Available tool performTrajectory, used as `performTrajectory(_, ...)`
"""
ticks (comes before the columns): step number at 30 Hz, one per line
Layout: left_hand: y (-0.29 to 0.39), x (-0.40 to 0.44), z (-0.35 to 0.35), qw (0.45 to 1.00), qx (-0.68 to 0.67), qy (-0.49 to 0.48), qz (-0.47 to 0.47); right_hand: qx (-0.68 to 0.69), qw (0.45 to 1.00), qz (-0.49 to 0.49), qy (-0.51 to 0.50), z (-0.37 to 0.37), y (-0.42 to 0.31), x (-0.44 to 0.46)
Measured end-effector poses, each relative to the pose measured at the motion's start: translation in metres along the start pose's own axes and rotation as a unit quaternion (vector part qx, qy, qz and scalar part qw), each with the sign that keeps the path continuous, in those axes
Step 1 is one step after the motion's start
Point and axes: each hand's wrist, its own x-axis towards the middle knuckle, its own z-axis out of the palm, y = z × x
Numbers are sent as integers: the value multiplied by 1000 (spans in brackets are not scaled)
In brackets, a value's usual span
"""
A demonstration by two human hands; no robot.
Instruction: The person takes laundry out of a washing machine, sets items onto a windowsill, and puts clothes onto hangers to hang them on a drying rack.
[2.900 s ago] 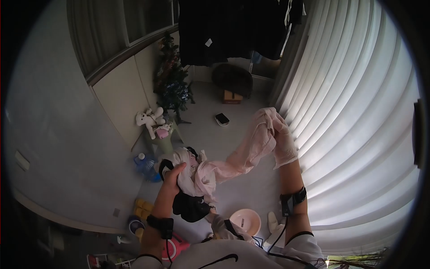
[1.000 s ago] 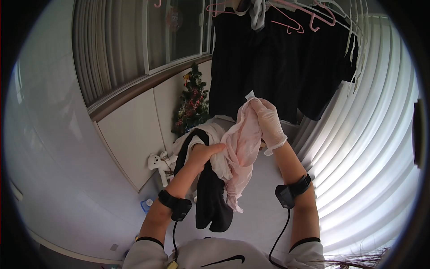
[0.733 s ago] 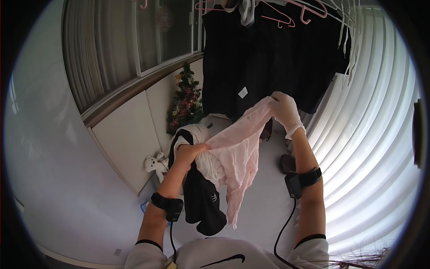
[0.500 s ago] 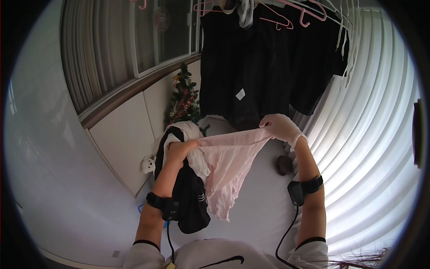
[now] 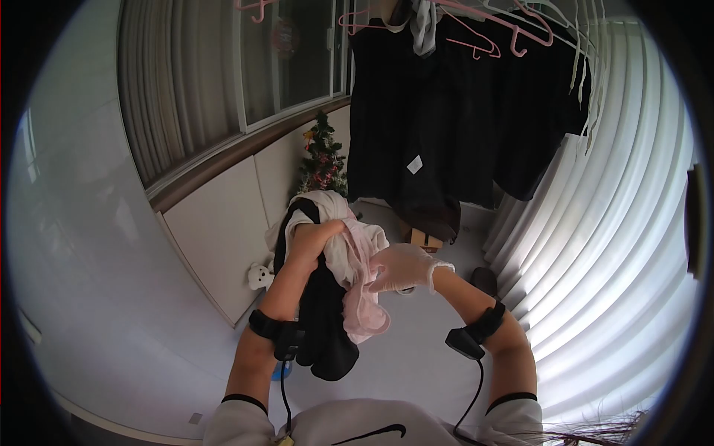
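My left hand (image 5: 318,239), bare, is closed on the top of a pale pink garment (image 5: 364,316), which hangs bunched in front of me. Over and beside that hand drape white clothing (image 5: 325,202) and a black garment (image 5: 323,327). My right hand (image 5: 405,267) wears a thin pale glove. Its fingers and thumb close on the right side of the pink garment, close to my left hand. Folds of cloth partly hide the fingertips of both hands.
Black clothes (image 5: 461,111) hang ahead from a rack with pink hangers (image 5: 520,33). A small decorated Christmas tree (image 5: 322,156) stands by the window wall. A white plush toy (image 5: 260,276), a cardboard box (image 5: 425,239) and a dark rounded object (image 5: 484,281) sit lower down. White curtains (image 5: 617,245) line the right.
My right hand has come left and down toward my left hand. The pink garment, stretched wide between both hands before, is now gathered and hangs narrower. The view has shifted slightly.
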Motion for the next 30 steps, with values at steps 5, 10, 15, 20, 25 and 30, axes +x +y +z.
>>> performTrajectory(5,7,2,4,1000,-4,24,-3,75,997,32,-15,-8,-20,-3)
performTrajectory(10,16,-6,6,999,29,41,-6,35,996,84,-5,-10,-30,-7)
performTrajectory(15,24,-3,-9,999,32,-20,-26,174,971,140,-82,-51,2,-28)
performTrajectory(20,35,-9,-13,992,106,-71,-16,171,971,168,-23,-91,39,-42)
performTrajectory(25,36,-1,-15,988,113,-100,-25,246,929,212,175,-98,30,-42)
performTrajectory(30,52,10,-31,992,72,-89,-53,-83,944,246,205,-80,52,-39)
